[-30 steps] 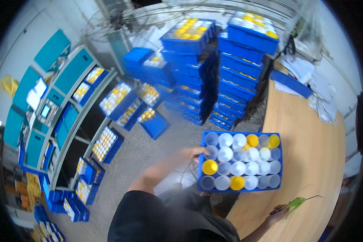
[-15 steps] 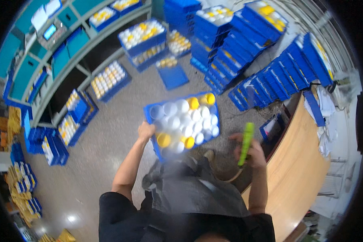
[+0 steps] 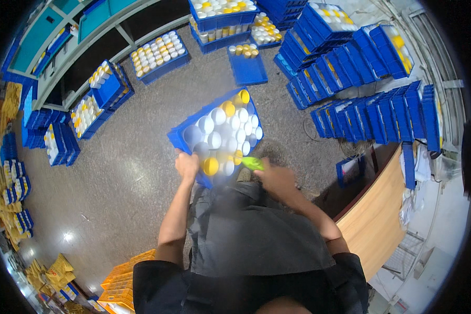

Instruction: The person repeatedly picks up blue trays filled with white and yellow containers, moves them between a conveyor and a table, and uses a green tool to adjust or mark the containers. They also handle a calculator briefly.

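My left hand [image 3: 187, 166] is closed on the near left edge of a blue plastic crate [image 3: 178, 137], held tilted above the floor in front of my apron. Rows of round, open-topped white cups [image 3: 205, 124] fill it, with a few yellow cups [image 3: 210, 166] among them. A bright green air blow gun [image 3: 253, 163] is in my closed right hand [image 3: 275, 179], its thin tip pointing left over the cups at the crate's near right side. A hazy smear covers part of the crate and the cups there.
Blue crates of cups [image 3: 159, 57] line the shelving at the left. Tall stacks of blue crates [image 3: 350, 118] stand at the right, beside a wooden tabletop [image 3: 374, 220]. A nearly bare blue crate [image 3: 248, 70] lies ahead; orange crates [image 3: 121, 282] are at lower left.
My right hand has swung left with the green blow gun, from beside the crate to the cups. The crate, in my left hand, has turned and tilted. The whole view has shifted.
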### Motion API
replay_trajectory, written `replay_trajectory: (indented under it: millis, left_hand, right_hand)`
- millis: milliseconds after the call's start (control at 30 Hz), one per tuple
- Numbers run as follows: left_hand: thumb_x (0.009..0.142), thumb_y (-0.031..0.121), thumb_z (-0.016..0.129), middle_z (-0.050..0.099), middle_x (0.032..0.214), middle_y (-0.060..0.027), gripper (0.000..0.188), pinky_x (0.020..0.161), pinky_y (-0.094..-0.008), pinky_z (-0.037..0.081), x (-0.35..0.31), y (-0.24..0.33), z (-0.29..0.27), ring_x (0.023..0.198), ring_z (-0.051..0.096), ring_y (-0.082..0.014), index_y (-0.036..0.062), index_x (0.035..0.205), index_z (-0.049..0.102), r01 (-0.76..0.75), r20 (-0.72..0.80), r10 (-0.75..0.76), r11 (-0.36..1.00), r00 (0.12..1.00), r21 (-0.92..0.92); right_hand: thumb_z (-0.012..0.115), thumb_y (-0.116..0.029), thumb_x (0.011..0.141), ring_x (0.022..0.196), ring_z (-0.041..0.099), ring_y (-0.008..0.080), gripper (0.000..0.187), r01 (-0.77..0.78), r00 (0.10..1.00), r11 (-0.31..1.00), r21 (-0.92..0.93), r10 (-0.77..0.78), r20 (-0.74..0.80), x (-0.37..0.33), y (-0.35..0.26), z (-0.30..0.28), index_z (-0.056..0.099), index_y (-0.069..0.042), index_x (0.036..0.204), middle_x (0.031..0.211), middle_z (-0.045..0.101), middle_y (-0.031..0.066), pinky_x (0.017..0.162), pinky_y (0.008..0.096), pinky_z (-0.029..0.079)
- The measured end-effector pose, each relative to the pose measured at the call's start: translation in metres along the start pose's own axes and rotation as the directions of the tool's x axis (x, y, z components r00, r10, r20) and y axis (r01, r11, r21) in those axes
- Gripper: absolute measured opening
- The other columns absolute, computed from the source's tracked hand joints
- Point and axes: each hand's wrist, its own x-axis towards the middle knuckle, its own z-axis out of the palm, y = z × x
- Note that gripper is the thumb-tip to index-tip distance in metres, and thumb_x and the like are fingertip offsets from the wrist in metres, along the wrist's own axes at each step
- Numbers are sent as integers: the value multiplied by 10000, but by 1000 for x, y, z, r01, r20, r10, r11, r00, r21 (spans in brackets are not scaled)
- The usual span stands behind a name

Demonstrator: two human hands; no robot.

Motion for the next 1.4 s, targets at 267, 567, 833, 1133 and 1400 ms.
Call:
replay_trajectory:
  millis: [267,567,833,1133,1400]
  left_hand:
    - [812,264,635,666,971,-350,852,920,-485,498,-34,3,3,972,659,-468,-185,1433,261,-50,-31,51,999,998,20]
    - [800,295,687,669,952,-346,837,902,-481,502,-50,-7,20,966,664,-464,-136,1429,343,-51,-10,51,999,999,9]
    - [803,281,712,696,817,-280,357,784,-473,511,-60,-25,23,843,698,-420,-72,854,689,-89,26,95,983,995,-163]
    - [800,250,710,709,779,-221,305,735,-427,523,-86,-19,12,783,717,-334,-46,872,702,-165,53,186,949,981,-268]
    - [809,267,684,705,900,-264,386,830,-473,510,-98,-6,7,920,686,-419,-20,1067,663,-191,-4,194,958,981,-213]
  right_hand:
    - [587,-394,942,512,619,298,341,3,968,997,83,18,-249,-27,-6,-4,509,-63,975,675,618,111,459,419,477]
    - [556,-385,964,562,643,355,332,-158,975,982,103,172,-143,-44,40,-3,496,-60,1001,639,641,151,508,478,483]
    - [563,-376,956,649,681,357,353,-353,888,935,40,348,-300,-31,142,-13,546,-27,1011,686,673,172,591,467,520]
    - [571,-341,950,741,684,412,355,-356,848,930,89,362,-387,-15,180,-54,567,6,1027,773,688,235,676,507,516]
    - [573,-357,949,754,683,418,354,-286,893,953,95,301,-334,-41,149,-79,555,-12,1028,761,684,236,676,519,513]
